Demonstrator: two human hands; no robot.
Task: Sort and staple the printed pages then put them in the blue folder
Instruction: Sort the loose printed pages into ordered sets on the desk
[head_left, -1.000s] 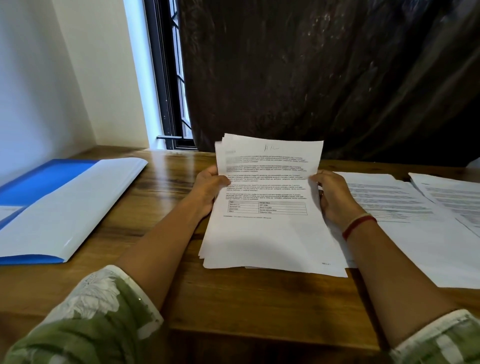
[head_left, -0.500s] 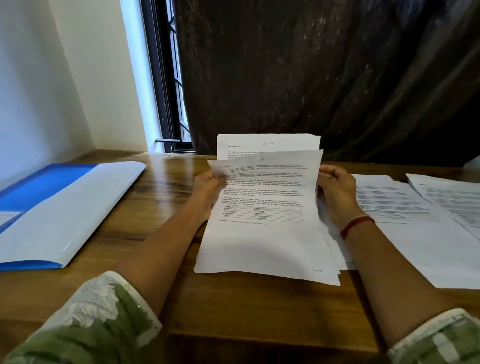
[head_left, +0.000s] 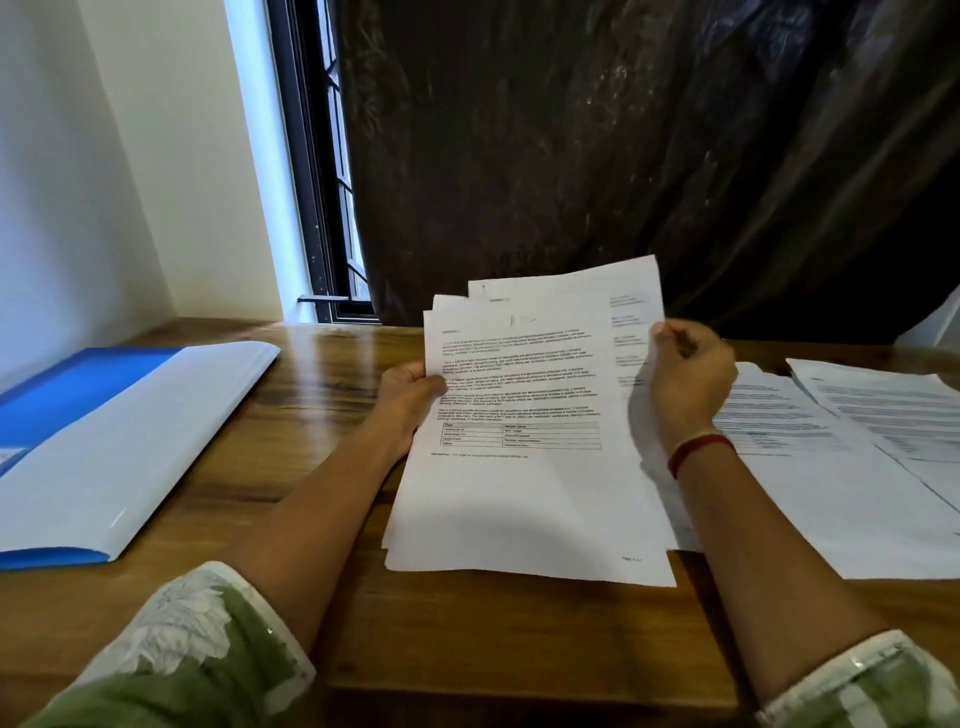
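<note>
Sorting is judged to be the step in hand. The stack of printed pages (head_left: 519, 499) is held tilted above the surface (head_left: 332, 415); its left edge is gripped by the left hand (head_left: 410, 395), fingers curled round it. A rear sheet (head_left: 631, 296) is pinched at its right edge by the right hand (head_left: 693, 382) and is seen offset rightward behind the front page. More laid-out pages (head_left: 831, 499) are spread to the right. The blue folder (head_left: 78, 384) lies open at far left, well apart. Next, the pinched sheet must be drawn clear and matched to its pile. No stapler is seen.
</note>
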